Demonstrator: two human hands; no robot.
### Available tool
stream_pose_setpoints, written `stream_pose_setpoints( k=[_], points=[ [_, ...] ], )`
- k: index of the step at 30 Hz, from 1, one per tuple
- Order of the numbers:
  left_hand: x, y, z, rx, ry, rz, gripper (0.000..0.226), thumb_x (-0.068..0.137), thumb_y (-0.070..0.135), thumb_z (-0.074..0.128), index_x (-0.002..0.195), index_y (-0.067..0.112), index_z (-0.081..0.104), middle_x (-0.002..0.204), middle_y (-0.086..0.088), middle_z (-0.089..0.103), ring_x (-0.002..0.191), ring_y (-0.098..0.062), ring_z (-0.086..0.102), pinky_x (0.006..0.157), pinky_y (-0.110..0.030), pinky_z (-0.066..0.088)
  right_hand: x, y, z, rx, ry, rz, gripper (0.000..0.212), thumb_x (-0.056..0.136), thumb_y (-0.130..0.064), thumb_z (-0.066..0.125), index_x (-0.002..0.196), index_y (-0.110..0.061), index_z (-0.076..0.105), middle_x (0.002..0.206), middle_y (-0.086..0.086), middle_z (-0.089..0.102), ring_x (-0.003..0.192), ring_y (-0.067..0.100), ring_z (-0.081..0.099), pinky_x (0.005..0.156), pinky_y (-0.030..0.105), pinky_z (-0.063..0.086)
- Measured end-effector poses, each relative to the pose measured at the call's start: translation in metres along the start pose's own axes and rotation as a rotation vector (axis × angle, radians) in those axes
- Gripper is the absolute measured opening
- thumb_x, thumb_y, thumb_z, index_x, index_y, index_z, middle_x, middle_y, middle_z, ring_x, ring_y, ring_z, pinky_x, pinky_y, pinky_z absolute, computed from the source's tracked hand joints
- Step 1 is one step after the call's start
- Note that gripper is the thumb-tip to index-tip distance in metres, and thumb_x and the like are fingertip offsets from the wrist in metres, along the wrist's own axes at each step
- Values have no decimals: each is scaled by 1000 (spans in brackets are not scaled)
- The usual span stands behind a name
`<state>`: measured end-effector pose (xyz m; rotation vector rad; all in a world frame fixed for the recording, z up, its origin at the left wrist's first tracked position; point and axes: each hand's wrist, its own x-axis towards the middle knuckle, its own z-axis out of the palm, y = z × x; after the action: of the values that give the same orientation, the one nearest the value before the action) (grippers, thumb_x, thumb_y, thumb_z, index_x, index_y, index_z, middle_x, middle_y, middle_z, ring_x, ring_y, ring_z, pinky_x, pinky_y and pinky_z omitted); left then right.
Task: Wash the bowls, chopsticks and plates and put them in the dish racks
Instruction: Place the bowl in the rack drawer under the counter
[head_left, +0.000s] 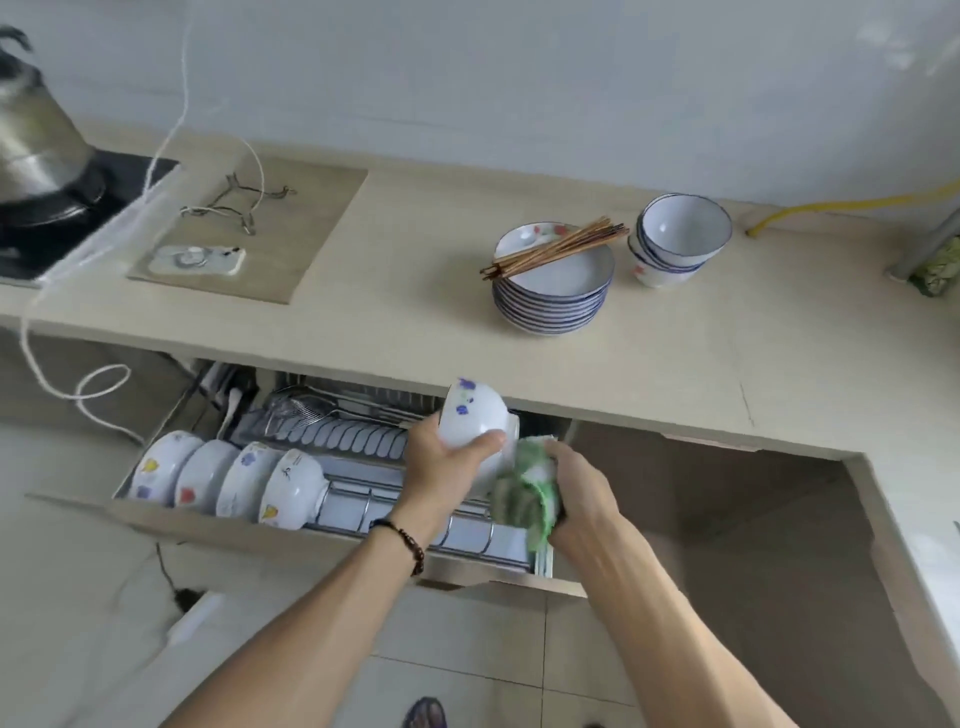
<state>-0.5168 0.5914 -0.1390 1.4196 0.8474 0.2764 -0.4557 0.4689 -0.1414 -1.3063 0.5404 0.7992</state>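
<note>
You're gripping a bowl (475, 415) in left hand (441, 462), cloth (522, 493) in right hand (576, 493); four bowls (228, 480) racked; plates (553, 291), chopsticks (556, 247), stacked bowls (678, 239) waiting on far worktop (415, 312).

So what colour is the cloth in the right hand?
Green and white cloth, seen in the head view.

Beige stone-look countertop (426, 317) carried stack of blue-rimmed white plates (551, 299) near middle, brown wooden chopsticks (555, 247) across top plate; stacked blue-rimmed white bowls (678, 241) just beside, toward right end; wooden board (291, 228) toward left end.
</note>
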Motion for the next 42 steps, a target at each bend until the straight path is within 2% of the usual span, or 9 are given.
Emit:
stream_pose_setpoints(
  k=[2,6,12,16,25,30,33,37,42],
  points=[
    [19,-6,-34,26,73,-55,25,75,17,86,84,21,63,86,1,68,77,-16,64,58,-26,49,10,6,17,-139,0,-75,19,96,-16,59,104,-2,69,95,24,74,80,33,68,82,49,57],
    [58,-35,-99,113,117,-152,29,72,16,88,94,14,70,91,-2,71,85,-22,66,62,-26,47,34,26,59,-382,-94,-177,13,93,-12,63,105,-8,68,99,22,73,82,32,70,75,45,60],
    [106,-90,-154,204,146,-251,34,68,18,91,92,16,67,97,-5,71,92,-27,66,71,-32,52,79,63,101,-532,-153,-139,15,91,-19,67,101,-8,67,101,22,73,93,38,72,89,54,57],
    [136,-115,-164,241,144,-286,37,68,18,91,97,12,68,103,-9,71,96,-29,66,79,-36,54,111,87,113,-561,-120,-104,12,91,-19,67,98,-9,68,102,24,71,84,32,70,89,53,56],
    [175,-162,-174,357,101,-387,47,66,25,92,102,8,67,95,-8,69,90,-28,65,66,-29,47,158,116,128,-572,-94,-32,13,93,-23,65,100,-12,67,104,23,71,99,40,69,91,56,56],
    [191,-175,-175,433,64,-410,34,69,24,92,86,12,64,81,-1,65,77,-20,62,59,-24,43,171,125,138,-584,-98,-4,11,95,-23,64,100,-14,66,102,20,71,96,38,70,91,54,57],
    [196,-184,-173,467,53,-442,38,72,27,90,80,13,56,82,-2,63,81,-22,61,68,-29,47,177,128,143,-564,-108,13,12,95,-24,64,102,-13,65,100,19,71,91,34,70,86,47,58],
    [202,-196,-172,553,31,-500,50,78,34,85,105,1,60,104,-11,68,95,-28,63,79,-34,50,179,128,148,-586,-124,3,14,96,-24,63,104,-12,64,97,16,70,84,27,68,76,39,56],
    [198,-192,-175,645,16,-519,45,88,34,72,116,0,63,115,-17,68,105,-34,64,77,-32,48,176,125,150,-607,-137,3,13,96,-25,64,103,-13,64,101,18,70,88,29,68,83,44,56]
  ],
)
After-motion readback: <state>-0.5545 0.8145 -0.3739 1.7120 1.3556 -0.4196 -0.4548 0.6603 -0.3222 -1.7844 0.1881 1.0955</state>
